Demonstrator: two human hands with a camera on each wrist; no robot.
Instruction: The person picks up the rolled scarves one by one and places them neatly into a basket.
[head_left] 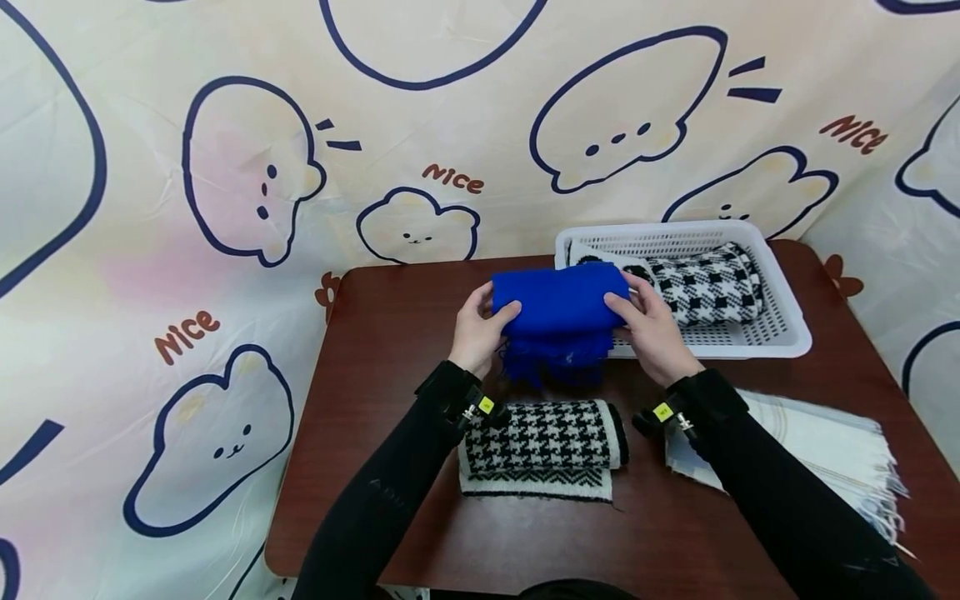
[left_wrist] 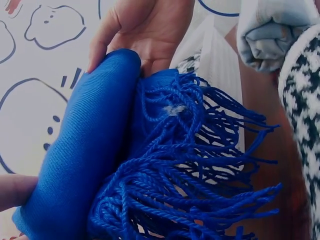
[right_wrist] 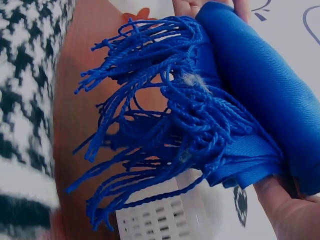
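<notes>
A rolled blue scarf (head_left: 558,298) with a twisted fringe (left_wrist: 165,185) is held up above the table by both hands. My left hand (head_left: 480,327) grips its left end, thumb on the near face and fingers behind. At the other end my right hand (head_left: 655,329) pinches it the same way. The fringe hangs down from the roll toward me. Below it on the table lies a folded black-and-white houndstooth scarf (head_left: 540,442). The right hand is in front of the white basket's near left part.
The white plastic basket (head_left: 791,333) stands at the back right, with a rolled black-and-white checked scarf (head_left: 705,283) inside. A pale fringed scarf (head_left: 817,450) lies flat on the right, partly under my right forearm. The brown table (head_left: 375,350) meets a printed cloth backdrop (head_left: 465,133).
</notes>
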